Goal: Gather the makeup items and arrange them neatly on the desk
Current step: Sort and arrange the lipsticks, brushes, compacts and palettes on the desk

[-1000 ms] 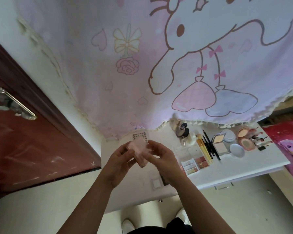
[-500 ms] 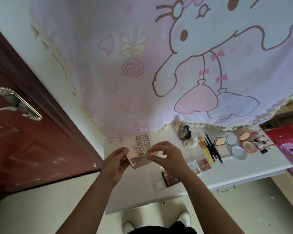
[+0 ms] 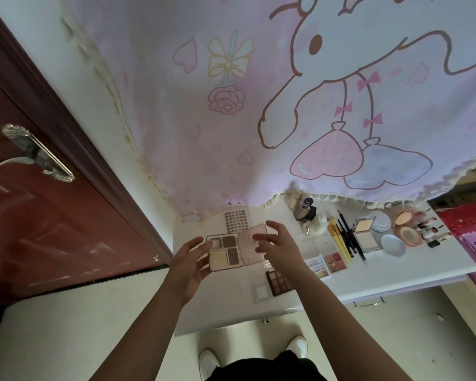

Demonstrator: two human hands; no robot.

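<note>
The white counter point(image 3: 231, 312) sits where it did, under your hands. Your left hand point(image 3: 191, 261) grips the left edge of the pink square four-pan eyeshadow palette point(image 3: 226, 253), which is held in the air above the counter's left half. Your right hand point(image 3: 279, 250) has dropped its pinch: fingers spread and loose over the lid, contact unclear. Half a second ago the palette was partly open; now it's flat open, four pans up, lid flap to the right.
</note>
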